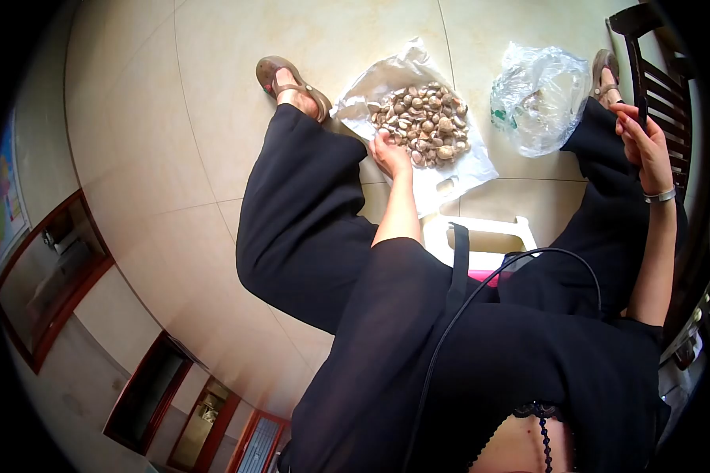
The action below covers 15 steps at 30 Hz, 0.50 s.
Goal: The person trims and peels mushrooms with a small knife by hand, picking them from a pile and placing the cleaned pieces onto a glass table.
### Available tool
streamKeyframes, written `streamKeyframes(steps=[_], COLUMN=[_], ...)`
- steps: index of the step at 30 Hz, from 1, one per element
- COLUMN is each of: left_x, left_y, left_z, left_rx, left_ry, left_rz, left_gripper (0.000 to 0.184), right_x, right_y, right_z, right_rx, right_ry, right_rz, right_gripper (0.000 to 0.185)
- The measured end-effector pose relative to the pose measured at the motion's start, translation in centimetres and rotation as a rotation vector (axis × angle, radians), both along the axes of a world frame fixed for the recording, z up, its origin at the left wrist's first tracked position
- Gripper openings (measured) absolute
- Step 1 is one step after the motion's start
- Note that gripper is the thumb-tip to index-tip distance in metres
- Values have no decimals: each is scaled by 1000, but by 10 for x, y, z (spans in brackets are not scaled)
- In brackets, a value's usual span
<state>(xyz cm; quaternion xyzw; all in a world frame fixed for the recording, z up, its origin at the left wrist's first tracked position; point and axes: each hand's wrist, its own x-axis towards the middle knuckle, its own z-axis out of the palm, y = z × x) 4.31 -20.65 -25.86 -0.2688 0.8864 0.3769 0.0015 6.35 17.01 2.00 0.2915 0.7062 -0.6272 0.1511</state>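
Note:
My left hand (390,155) is at the near left edge of a heap of small rounded brown-and-white pieces (427,126), which look like shells or dried mushrooms. Its fingers are drawn together, and what lies between them is too small to tell. The heap rests on a spread white plastic bag (450,185) on the floor. Raised at the right, my right hand (647,154) grips a slim dark object (643,116), whose kind I cannot make out. A metal band circles that wrist.
A crumpled clear plastic bag (538,98) lies right of the heap. A white plastic stool (521,231) shows between my legs. At the far right stands a dark slatted wooden chair (667,98). A black cable (481,284) crosses my lap, and tiled floor (150,142) extends left.

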Motion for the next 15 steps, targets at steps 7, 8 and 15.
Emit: streamKeyframes(steps=[7, 8, 15], left_x=[4, 8, -4], left_y=[-2, -5, 1], left_z=[-38, -47, -18], left_rx=[99, 23, -111], left_ry=[13, 51, 1], left_rz=[-213, -281, -433], left_gripper=[30, 39, 34], right_x=[-1, -1, -2], right_y=[-1, 0, -2], right_z=[-2, -2, -2], right_rx=[18, 18, 10], right_ry=[-19, -22, -25], right_rz=[7, 7, 16], right_gripper=[25, 25, 25])
